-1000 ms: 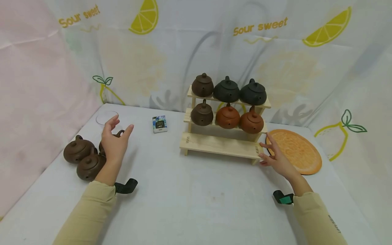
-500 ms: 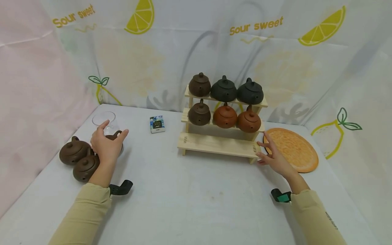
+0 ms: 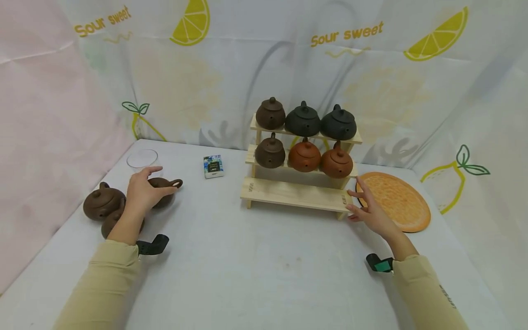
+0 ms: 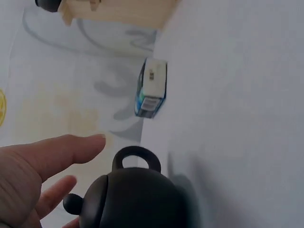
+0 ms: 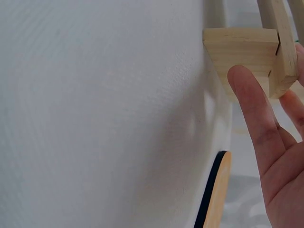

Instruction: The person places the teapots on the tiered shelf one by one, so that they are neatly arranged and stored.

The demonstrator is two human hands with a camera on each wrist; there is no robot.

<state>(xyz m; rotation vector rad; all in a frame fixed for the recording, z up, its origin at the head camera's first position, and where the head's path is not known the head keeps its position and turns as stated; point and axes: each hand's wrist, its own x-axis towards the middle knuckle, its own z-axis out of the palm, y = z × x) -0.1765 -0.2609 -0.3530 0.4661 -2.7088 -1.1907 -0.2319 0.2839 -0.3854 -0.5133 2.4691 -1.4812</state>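
My left hand [image 3: 142,195] reaches over a dark brown teapot [image 3: 158,182] at the table's left, thumb and fingers spread around its lid. In the left wrist view the thumb [image 4: 78,149] is straight, apart from the teapot's loop handle [image 4: 137,154]; the other fingers are partly hidden behind the lid knob. Two more brown teapots, one at the side [image 3: 103,204] and one partly under my wrist [image 3: 110,224], stand close by. At the right, my right hand [image 3: 373,215] has its extended fingertips at the end of a three-step wooden rack [image 3: 294,195].
The rack's upper two steps carry brown, black and reddish teapots; its lowest step is bare wood. A round orange-patterned mat [image 3: 396,201] lies right of the rack. A small patterned box [image 3: 213,166] and a clear glass vessel [image 3: 142,158] stand toward the back left.
My left hand has come down onto the back brown teapot, whose handle has turned to point right. My right hand stays at the rack's end.
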